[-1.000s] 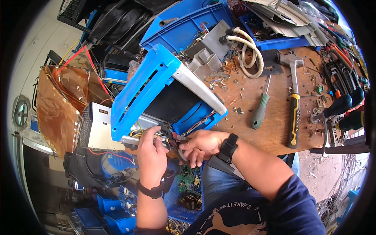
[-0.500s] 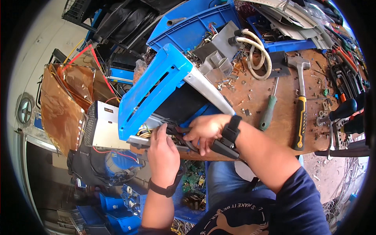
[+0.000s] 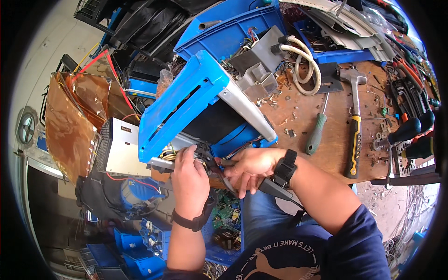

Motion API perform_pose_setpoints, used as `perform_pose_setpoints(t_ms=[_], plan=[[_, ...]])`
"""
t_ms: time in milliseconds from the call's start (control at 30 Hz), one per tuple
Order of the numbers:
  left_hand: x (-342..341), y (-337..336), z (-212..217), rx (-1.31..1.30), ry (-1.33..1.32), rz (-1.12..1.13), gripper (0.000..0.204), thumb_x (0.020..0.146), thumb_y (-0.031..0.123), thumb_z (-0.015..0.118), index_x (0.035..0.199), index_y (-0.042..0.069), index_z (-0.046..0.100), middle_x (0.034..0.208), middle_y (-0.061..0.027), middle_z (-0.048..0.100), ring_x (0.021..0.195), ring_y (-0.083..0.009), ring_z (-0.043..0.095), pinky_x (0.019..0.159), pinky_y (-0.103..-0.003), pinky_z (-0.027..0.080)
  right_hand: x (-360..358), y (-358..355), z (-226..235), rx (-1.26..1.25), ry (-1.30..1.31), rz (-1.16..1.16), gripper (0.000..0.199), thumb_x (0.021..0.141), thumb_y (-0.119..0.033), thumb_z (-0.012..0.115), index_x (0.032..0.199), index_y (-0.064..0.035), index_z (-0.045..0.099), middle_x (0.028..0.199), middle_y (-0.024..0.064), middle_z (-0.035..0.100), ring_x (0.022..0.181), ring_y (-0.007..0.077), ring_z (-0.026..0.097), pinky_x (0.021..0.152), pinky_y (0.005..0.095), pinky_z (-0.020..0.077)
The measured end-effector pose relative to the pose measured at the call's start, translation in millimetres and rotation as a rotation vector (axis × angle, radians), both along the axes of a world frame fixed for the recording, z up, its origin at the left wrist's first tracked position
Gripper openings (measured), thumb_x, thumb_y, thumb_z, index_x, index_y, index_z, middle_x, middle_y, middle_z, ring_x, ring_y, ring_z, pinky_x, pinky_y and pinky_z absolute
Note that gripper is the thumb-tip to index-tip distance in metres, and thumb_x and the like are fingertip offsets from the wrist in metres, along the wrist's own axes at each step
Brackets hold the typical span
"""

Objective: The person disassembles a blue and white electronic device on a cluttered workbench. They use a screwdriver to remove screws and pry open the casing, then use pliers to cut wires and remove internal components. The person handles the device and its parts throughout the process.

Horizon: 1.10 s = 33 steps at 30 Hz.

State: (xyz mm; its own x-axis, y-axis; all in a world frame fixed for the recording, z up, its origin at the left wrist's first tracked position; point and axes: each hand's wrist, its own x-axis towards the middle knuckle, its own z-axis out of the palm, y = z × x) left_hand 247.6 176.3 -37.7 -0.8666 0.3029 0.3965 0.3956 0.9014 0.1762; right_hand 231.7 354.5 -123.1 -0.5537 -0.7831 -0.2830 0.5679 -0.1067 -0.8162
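Note:
A blue plastic casing with silver side rails (image 3: 182, 105) lies tilted at the table's near edge, a dark panel within it. Wires and dark parts (image 3: 201, 151) show at its near opening. There my left hand (image 3: 190, 182) reaches in from the left, fingers bent together over the silver edge; what they pinch is hidden. Just to its right, my right hand (image 3: 254, 170) is closed around a dark-handled tool, plier-like, its tip among the wires. A dark grey tapered piece (image 3: 275, 188) with a cord sticks out below this hand; I cannot tell whether it belongs to the tool.
A hammer (image 3: 355, 126) and a green-handled screwdriver (image 3: 317, 130) lie on the wooden table (image 3: 336, 107) at right, among scattered screws. Behind are a coiled pale hose (image 3: 311, 70) and a blue crate (image 3: 233, 35). A white metal box (image 3: 126, 149) stands left of the casing.
Both hands have shifted slightly toward me, and the right hand has turned a little. The casing's near right corner now shows more of its blue end.

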Motion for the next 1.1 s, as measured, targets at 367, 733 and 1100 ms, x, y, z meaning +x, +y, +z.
perform_pose_setpoints(t_ms=[367,733,1100], plan=[[-7.1,-2.0,-7.8,0.183,-0.129,0.027,0.027,0.087,0.002,0.056,0.114,0.002,0.056,0.111,-0.0209,0.059,0.100,-0.0417,0.057,0.085,-0.047,0.046,-12.6,8.9,13.8,0.197,0.135,-0.005,0.045,0.095,-0.026,0.054,0.109,0.0160,0.055,0.097,0.0255,0.067,0.074,0.0284,0.070,0.055,0.0352,0.0555],[-12.1,-8.8,-16.8,0.285,-0.136,0.026,0.019,0.085,-0.002,0.052,0.103,-0.001,0.058,0.101,-0.0203,0.061,0.096,-0.0383,0.059,0.084,-0.044,0.046,-25.2,-19.8,-4.7,-0.097,0.090,-0.138,0.042,0.096,-0.030,0.058,0.114,0.0076,0.057,0.096,0.0164,0.064,0.068,0.0218,0.063,0.050,0.0336,0.0513],[-11.1,-8.5,-6.9,0.216,-0.094,-0.033,0.014,0.079,-0.007,0.049,0.090,-0.002,0.056,0.091,-0.0192,0.063,0.090,-0.0398,0.060,0.080,-0.044,0.047,-50.0,-18.6,-7.4,-0.068,0.189,-0.136,0.030,0.092,-0.033,0.062,0.099,-0.0030,0.062,0.077,0.0051,0.059,0.056,0.0132,0.052,0.045,0.0282,0.0386]])
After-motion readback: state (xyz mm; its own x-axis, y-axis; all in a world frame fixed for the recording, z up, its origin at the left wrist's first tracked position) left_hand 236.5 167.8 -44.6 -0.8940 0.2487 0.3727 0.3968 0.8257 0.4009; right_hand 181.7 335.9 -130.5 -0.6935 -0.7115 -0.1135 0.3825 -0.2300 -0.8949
